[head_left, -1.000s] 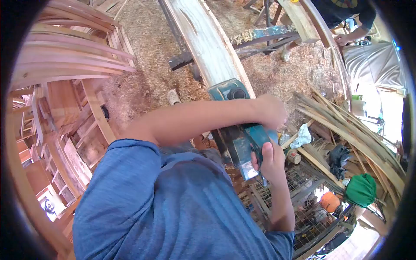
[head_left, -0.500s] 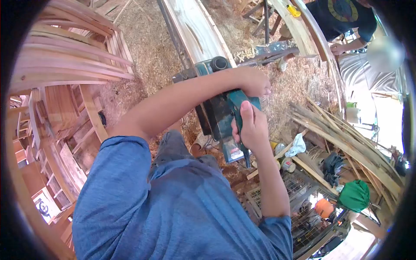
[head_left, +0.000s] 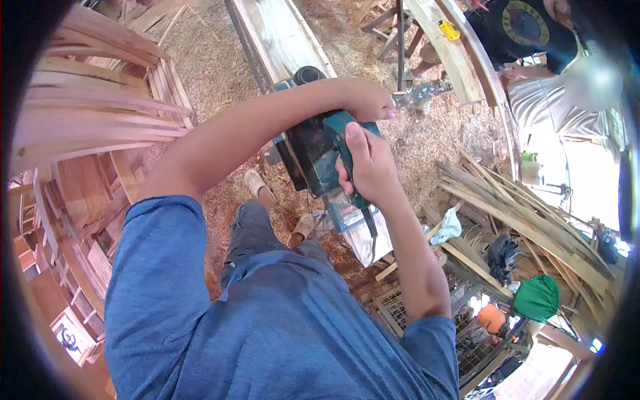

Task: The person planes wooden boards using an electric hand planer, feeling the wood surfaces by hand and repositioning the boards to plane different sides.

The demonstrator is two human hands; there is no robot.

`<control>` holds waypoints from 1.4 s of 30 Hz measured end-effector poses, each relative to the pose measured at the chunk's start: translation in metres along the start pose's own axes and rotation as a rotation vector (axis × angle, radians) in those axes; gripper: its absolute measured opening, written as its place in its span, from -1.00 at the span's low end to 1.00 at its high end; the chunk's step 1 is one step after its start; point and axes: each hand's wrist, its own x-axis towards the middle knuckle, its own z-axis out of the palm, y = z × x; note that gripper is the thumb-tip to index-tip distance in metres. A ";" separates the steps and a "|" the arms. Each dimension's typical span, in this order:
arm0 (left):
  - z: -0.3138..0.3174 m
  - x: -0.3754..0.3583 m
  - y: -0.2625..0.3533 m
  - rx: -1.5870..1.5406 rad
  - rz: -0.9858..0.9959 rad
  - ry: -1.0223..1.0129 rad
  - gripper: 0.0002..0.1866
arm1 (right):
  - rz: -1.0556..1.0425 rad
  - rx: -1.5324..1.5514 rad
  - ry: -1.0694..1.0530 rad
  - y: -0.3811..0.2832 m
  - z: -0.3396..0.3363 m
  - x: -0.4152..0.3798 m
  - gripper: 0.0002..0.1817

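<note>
My right hand (head_left: 372,167) is closed around the rear handle of a teal and black power planer (head_left: 320,157), with the thumb on top. My left arm crosses over the tool, and my left hand (head_left: 365,100) is bent down over its far right side, fingers curled and mostly hidden. The planer has a round black knob at its front and a dark cord at its rear. Beyond it a long pale board (head_left: 277,37) runs away from me. A shiny, pale, flat piece (head_left: 367,243) shows below the handle; I cannot tell what it is.
Stacked curved planks (head_left: 87,113) stand at left. A person in a dark shirt (head_left: 530,30) is at the upper right, near a curved beam (head_left: 450,60) bearing a yellow tool (head_left: 449,30). Loose strips (head_left: 527,220) and a green bag (head_left: 537,298) lie at right. Shavings cover the floor.
The planer and both my hands have shifted up and left in view. More of the shiny piece shows below the handle. My left foot has come into view, and the other person's arms have moved.
</note>
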 end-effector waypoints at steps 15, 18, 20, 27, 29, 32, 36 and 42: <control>-0.097 -0.017 -0.122 0.019 -0.001 0.016 -0.59 | 0.061 -0.011 0.025 -0.059 0.036 0.141 -0.28; -0.119 -0.018 -0.143 0.005 -0.021 -0.014 -0.59 | 0.071 0.034 0.031 -0.075 0.044 0.165 -0.33; -0.132 -0.021 -0.158 -0.017 -0.024 -0.024 -0.58 | 0.062 0.032 0.033 -0.083 0.050 0.183 -0.32; -0.171 -0.020 -0.217 0.065 0.009 0.000 -0.54 | 0.053 0.018 0.037 -0.114 0.064 0.242 -0.30; -0.183 -0.023 -0.229 0.098 0.030 0.025 -0.53 | 0.017 -0.015 0.044 -0.123 0.069 0.257 -0.31; -0.194 -0.021 -0.263 0.140 0.124 0.069 -0.52 | 0.036 -0.017 0.020 -0.138 0.075 0.281 -0.32; -0.224 -0.035 -0.283 0.136 0.075 0.050 -0.47 | 0.036 0.036 -0.011 -0.153 0.083 0.314 -0.33; -0.249 -0.043 -0.321 0.103 0.048 0.047 -0.50 | -0.040 -0.028 0.014 -0.158 0.090 0.359 -0.38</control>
